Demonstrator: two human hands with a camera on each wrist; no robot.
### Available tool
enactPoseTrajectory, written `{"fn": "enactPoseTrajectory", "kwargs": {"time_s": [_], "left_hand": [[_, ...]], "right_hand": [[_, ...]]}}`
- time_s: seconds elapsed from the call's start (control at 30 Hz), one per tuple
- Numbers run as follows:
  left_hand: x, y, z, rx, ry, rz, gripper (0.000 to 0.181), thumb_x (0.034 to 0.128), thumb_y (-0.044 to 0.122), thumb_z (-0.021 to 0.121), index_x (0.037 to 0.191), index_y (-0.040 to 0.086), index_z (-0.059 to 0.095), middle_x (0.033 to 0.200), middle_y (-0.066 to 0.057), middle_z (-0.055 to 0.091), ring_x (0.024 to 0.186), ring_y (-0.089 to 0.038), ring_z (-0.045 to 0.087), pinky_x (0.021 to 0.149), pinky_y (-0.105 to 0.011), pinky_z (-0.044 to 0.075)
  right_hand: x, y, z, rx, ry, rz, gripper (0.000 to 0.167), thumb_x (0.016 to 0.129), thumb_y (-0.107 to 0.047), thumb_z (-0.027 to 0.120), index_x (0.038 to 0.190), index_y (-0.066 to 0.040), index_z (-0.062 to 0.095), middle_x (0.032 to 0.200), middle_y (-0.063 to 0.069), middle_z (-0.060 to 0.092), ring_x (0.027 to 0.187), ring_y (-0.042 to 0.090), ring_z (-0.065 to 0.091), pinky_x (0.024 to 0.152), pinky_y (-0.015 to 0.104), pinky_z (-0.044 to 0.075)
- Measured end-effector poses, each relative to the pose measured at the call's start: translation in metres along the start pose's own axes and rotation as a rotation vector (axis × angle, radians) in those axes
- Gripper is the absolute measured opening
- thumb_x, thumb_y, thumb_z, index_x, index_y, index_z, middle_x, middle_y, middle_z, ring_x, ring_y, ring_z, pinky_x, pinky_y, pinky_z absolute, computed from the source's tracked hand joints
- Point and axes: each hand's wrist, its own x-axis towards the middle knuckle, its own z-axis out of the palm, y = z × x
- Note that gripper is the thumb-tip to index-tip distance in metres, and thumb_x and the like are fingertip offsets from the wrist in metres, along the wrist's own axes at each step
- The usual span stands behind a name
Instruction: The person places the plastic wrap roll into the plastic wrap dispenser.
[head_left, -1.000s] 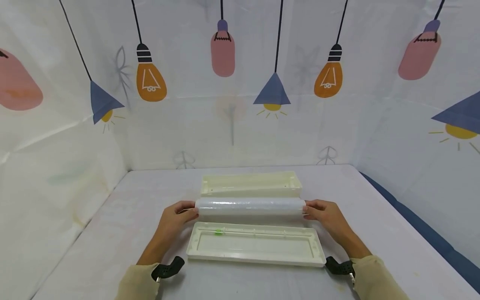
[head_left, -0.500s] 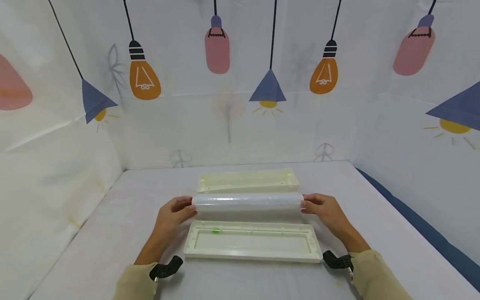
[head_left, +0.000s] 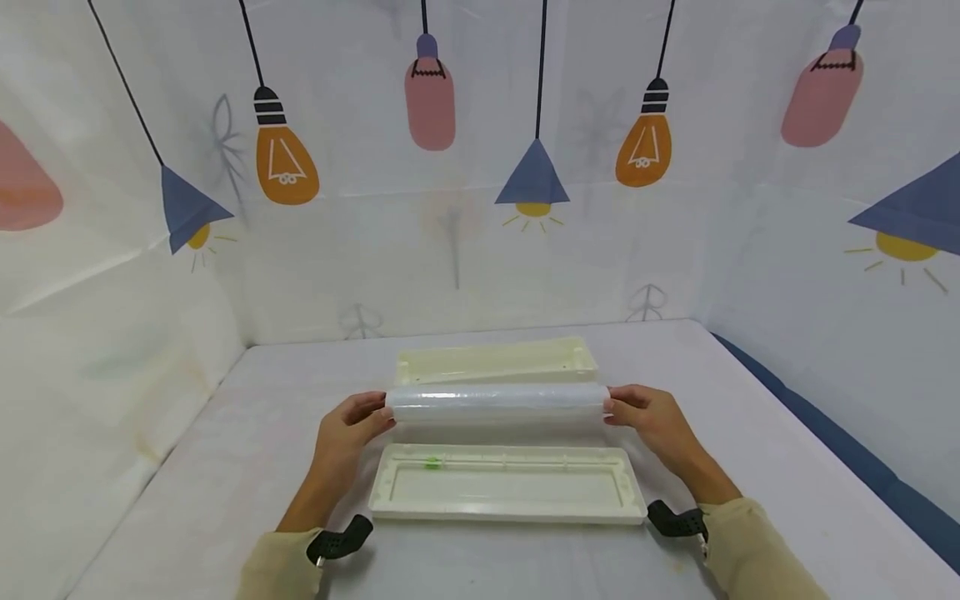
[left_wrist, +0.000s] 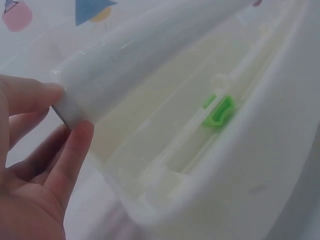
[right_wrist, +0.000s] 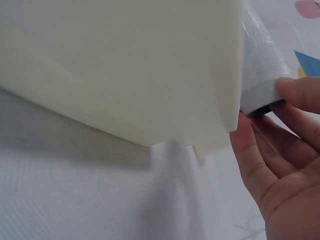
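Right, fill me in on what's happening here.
A person has a roll by both ends, the left hand pinching one and the right hand the other. It lies crosswise between two pale trays on the white table and is in neither. In the head view it partly hides the near side of the back tray. The front tray, nearer the person, has a green clip along its far side.

Creased white walls (head_left: 360, 267) on three sides, printed with orange bulbs (head_left: 288, 165), pink bulbs (head_left: 430, 104) and blue lampshades (head_left: 533, 175) on black cords (head_left: 541, 67); a white table (head_left: 480, 567), dark blue material (head_left: 825, 431) along its right edge
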Motion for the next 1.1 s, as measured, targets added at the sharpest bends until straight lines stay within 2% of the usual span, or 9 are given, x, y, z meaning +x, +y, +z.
{"fn": "enactPoseTrajectory", "kwargs": {"time_s": [0.2, 0.43, 0.7, 0.9, 1.1], "left_hand": [[0.002, 0.002, 0.000, -0.003, -0.037, 0.055, 0.044, 0.0951, 0.013, 0.071, 0.135, 0.003, 0.058, 0.133, -0.016, 0.060, 0.110, -0.019, 0.064, 0.092, -0.031, 0.054], [0.005, 0.004, 0.003, -0.011, -0.074, 0.112, 0.043, 0.0951, 0.006, 0.069, 0.135, -0.002, 0.057, 0.132, -0.020, 0.059, 0.110, -0.021, 0.064, 0.089, -0.032, 0.056], [0.003, 0.009, -0.003, 0.012, -0.103, 0.109, 0.046, 0.0955, 0.011, 0.070, 0.137, -0.001, 0.055, 0.135, -0.019, 0.057, 0.111, -0.022, 0.064, 0.091, -0.031, 0.055], [0.010, 0.016, -0.013, 0.020, -0.118, 0.100, 0.048, 0.0970, 0.014, 0.068, 0.140, 0.000, 0.052, 0.136, -0.017, 0.055, 0.109, -0.019, 0.065, 0.093, -0.029, 0.054], [0.019, 0.023, -0.013, 0.008, -0.133, 0.084, 0.050, 0.0970, 0.012, 0.068, 0.142, -0.002, 0.050, 0.136, -0.021, 0.053, 0.107, -0.017, 0.066, 0.093, -0.030, 0.054]], "right_hand": [[0.002, -0.001, -0.002, -0.011, 0.010, -0.005, 0.047, 0.098, -0.034, 0.068, 0.124, 0.005, 0.063, 0.121, 0.019, 0.066, 0.099, 0.025, 0.071, 0.088, 0.028, 0.056], [0.004, -0.007, -0.006, 0.010, 0.026, -0.021, 0.049, 0.099, -0.034, 0.066, 0.126, 0.006, 0.061, 0.125, 0.022, 0.063, 0.102, 0.025, 0.070, 0.087, 0.025, 0.055], [0.006, -0.013, -0.005, -0.013, 0.027, -0.011, 0.051, 0.098, -0.037, 0.066, 0.127, 0.004, 0.060, 0.124, 0.020, 0.063, 0.102, 0.023, 0.070, 0.089, 0.023, 0.054], [0.016, -0.022, -0.002, 0.056, 0.016, -0.039, 0.050, 0.097, -0.030, 0.069, 0.126, 0.008, 0.058, 0.122, 0.025, 0.063, 0.097, 0.021, 0.071, 0.088, 0.024, 0.054], [0.023, -0.026, -0.004, 0.170, 0.010, -0.086, 0.053, 0.095, -0.019, 0.072, 0.134, 0.010, 0.050, 0.128, 0.030, 0.058, 0.096, 0.020, 0.071, 0.086, 0.031, 0.057]]}}
